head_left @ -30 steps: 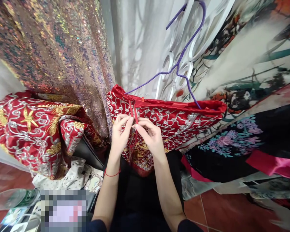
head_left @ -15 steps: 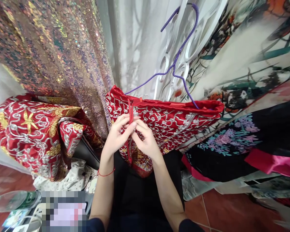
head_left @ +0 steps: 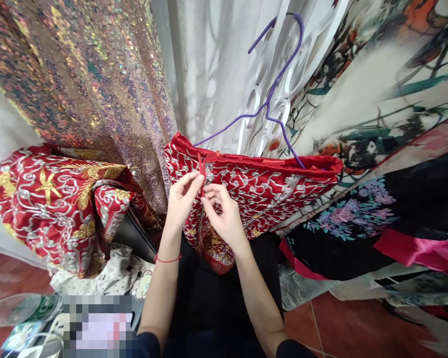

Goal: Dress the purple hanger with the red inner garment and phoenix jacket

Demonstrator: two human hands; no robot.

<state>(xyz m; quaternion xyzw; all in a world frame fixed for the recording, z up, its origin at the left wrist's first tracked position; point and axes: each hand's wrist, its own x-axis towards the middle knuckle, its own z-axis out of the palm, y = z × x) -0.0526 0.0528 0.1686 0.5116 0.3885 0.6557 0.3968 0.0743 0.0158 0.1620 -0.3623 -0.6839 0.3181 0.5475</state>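
A red garment [head_left: 272,189] with silver and gold embroidery hangs from a purple hanger [head_left: 271,97], its open top edge facing up. From that edge, near the left end, a narrow red ribbon [head_left: 202,165] hangs down the front. My left hand [head_left: 182,199] is closed, with thumb and fingers pinched on the ribbon. Just right of it and slightly lower, my right hand [head_left: 224,214] is closed in a pinch at the ribbon too. The fingers hide the ribbon's lower part and any knot in it.
Another embroidered red garment [head_left: 59,194] lies at the left, over a dark surface. A sequined curtain [head_left: 97,74] hangs behind it. Black floral fabric [head_left: 347,223] is on the right. A plastic bottle [head_left: 26,309] lies lower left, beside a blurred-out patch. White scrollwork [head_left: 283,109] stands behind the hanger.
My hands were together with fingertips touching at the ribbon. Now they are slightly apart, the left a little higher, the right pinching lower. The garment stays almost in place.
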